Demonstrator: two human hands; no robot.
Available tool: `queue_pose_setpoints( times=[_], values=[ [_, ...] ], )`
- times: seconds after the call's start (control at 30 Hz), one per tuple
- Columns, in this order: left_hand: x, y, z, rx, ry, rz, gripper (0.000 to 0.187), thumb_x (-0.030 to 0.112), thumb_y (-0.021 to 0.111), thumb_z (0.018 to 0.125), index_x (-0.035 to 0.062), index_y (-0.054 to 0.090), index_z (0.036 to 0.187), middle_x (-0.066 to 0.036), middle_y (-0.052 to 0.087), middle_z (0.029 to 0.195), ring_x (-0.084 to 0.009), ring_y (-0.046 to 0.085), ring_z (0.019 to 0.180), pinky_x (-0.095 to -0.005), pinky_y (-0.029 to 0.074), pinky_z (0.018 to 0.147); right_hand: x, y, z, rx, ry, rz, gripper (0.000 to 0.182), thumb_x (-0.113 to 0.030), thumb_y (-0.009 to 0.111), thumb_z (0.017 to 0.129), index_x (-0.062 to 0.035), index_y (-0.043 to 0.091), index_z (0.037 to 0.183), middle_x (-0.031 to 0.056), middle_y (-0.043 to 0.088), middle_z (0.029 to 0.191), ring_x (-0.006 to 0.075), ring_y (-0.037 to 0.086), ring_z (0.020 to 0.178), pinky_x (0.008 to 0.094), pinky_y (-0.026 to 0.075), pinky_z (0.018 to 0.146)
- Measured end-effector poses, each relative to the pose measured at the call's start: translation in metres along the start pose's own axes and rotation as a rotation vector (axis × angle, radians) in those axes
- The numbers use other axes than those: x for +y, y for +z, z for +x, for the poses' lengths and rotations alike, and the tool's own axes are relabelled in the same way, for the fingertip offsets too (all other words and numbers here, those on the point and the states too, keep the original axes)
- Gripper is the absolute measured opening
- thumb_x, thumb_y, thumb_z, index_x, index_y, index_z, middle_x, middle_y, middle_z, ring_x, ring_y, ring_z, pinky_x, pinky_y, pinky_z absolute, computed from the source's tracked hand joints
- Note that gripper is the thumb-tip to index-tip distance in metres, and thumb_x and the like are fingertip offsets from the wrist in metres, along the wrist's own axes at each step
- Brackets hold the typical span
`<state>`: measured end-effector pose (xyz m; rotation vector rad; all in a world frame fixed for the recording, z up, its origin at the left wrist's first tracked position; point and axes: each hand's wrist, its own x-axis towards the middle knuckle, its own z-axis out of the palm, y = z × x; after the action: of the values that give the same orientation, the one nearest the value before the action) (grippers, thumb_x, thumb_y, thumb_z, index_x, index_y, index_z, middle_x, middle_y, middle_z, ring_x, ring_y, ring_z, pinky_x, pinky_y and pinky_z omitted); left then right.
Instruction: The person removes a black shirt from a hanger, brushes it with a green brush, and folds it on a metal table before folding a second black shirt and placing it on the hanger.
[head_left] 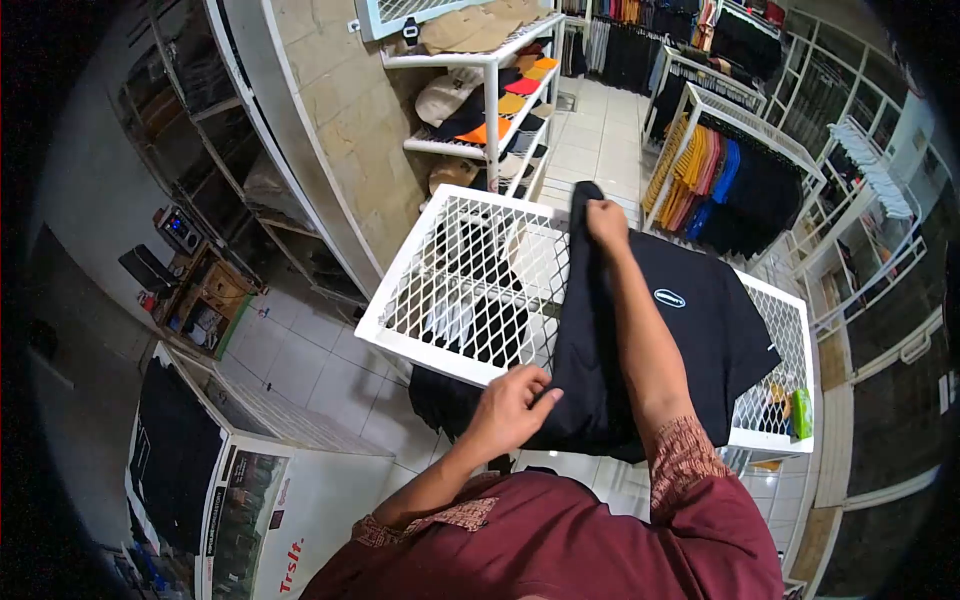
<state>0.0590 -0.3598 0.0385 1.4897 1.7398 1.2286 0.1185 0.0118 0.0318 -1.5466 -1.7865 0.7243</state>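
A black T-shirt (690, 325) with a small oval logo is spread over the white mesh-topped rack (470, 290). Its left side is turned over in a long fold. My right hand (607, 222) is closed on the far end of that fold, its forearm crossing over the cloth. At the near left edge of the shirt, my left hand (508, 408) has its fingers curled, with thumb and forefinger at the fabric. The cloth between those fingertips is hard to make out.
A small green packet (802, 413) stands at the rack's right corner. Shelves of caps (495, 110) rise beyond the rack, and a rail of coloured clothes (700, 170) is at the far right. A white display case (260, 500) stands at the lower left.
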Motion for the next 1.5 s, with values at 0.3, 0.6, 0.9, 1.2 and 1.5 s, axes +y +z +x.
queue_pose_setpoints(
  times=[0.3,0.6,0.9,1.2,1.5],
  values=[
    [0.03,0.02,0.109,-0.32,0.31,0.003,0.029,0.029,0.072,0.094,0.0034,0.072,0.108,-0.012,0.074,0.095,-0.0205,0.07,0.086,-0.0345,0.055,0.078,0.088,-0.081,-0.023,0.177,0.179,-0.154,0.043,-0.044,0.054,0.095,-0.0077,0.071,0.11,0.0206,0.072,0.116,0.0409,0.066,0.113,0.0491,0.049,0.098],
    [-0.044,0.088,0.301,-0.012,0.281,0.708,0.076,0.067,0.059,0.092,0.0029,0.066,0.132,-0.023,0.06,0.137,-0.0394,0.049,0.133,-0.0557,0.031,0.115,0.111,-0.061,-0.041,0.366,-0.02,-0.312,0.033,-0.034,0.058,0.095,-0.0063,0.073,0.103,0.0188,0.073,0.105,0.0394,0.068,0.101,0.0531,0.05,0.09],
    [-0.048,0.106,0.332,0.124,0.316,0.085,0.042,0.038,0.056,0.103,-0.0031,0.063,0.1,-0.022,0.071,0.095,-0.0424,0.067,0.092,-0.0446,0.052,0.082,0.11,-0.062,-0.044,0.363,-0.024,-0.27,0.036,-0.036,0.054,0.099,-0.0044,0.072,0.101,0.0198,0.072,0.102,0.0395,0.067,0.101,0.0523,0.047,0.091],
    [-0.008,-0.049,0.363,0.318,0.338,0.446,0.033,0.037,0.056,0.103,0.0079,0.07,0.109,-0.02,0.072,0.09,-0.0379,0.071,0.086,-0.0468,0.054,0.08,0.106,-0.07,-0.043,0.289,0.0,-0.252,0.045,-0.046,0.055,0.099,-0.0046,0.072,0.102,0.0206,0.073,0.106,0.0405,0.067,0.103,0.0523,0.048,0.093],
    [-0.075,-0.121,0.298,0.336,0.272,0.743,0.04,0.038,0.069,0.094,0.0088,0.067,0.121,-0.022,0.067,0.116,-0.0399,0.062,0.111,-0.0503,0.049,0.094,0.108,-0.101,-0.038,-0.011,0.159,-0.108,0.067,-0.062,0.058,0.093,-0.0047,0.07,0.124,0.0204,0.069,0.129,0.0364,0.062,0.125,0.0431,0.045,0.107]
  ],
)
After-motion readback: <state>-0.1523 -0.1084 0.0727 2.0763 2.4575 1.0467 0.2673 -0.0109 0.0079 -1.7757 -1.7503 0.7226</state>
